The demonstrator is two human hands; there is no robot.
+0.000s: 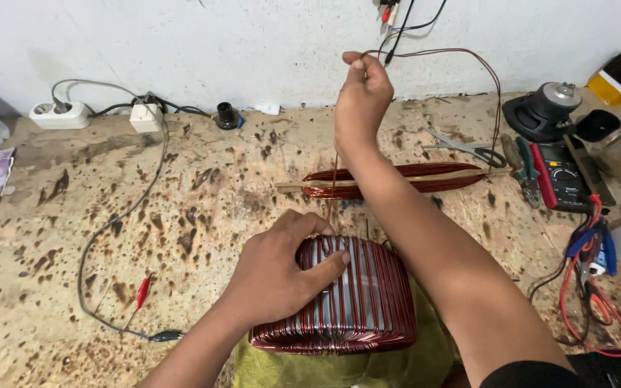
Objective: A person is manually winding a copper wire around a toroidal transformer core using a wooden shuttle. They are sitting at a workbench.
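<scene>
Green cloth (397,363) nearest, under coil (353,302). Left hand (282,276) lies flat on coil top, fingers spread, pressing, not closed around it. Right hand (362,97) raised farther back, pinch closed on copper wire (335,179) running taut down to coil. Risk: hard pull may kink wire or slip turn. Desk (203,194) stained, cluttered: long spool (397,179), scissors (465,149), multimeter (562,176); white wall (253,43) behind.
</scene>
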